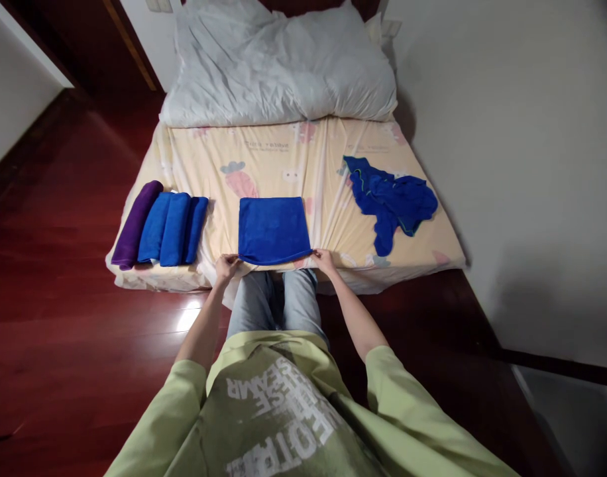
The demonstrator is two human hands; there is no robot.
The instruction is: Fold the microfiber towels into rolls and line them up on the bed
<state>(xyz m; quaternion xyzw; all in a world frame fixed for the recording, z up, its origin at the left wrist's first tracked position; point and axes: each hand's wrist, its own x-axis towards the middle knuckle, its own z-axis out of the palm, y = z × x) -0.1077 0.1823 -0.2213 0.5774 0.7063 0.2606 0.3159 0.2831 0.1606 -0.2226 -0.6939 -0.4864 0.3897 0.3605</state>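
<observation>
A blue towel (272, 229) lies folded into a flat square at the near edge of the bed. My left hand (226, 266) pinches its near left corner. At the near right corner, my right hand (323, 260) pinches the cloth as well. Both hands are closed on the towel's front edge. Left of it lie several rolled towels: one purple roll (136, 224) and blue rolls (171, 228) side by side. A crumpled blue cloth (390, 201) rests on the right part of the bed.
The bed (293, 159) has a pale yellow printed sheet and stands against a white wall (522, 165) on the right. A white pillow and duvet (278, 63) are heaped at its head. Dark red wooden floor (59, 298) runs along the left and under my legs.
</observation>
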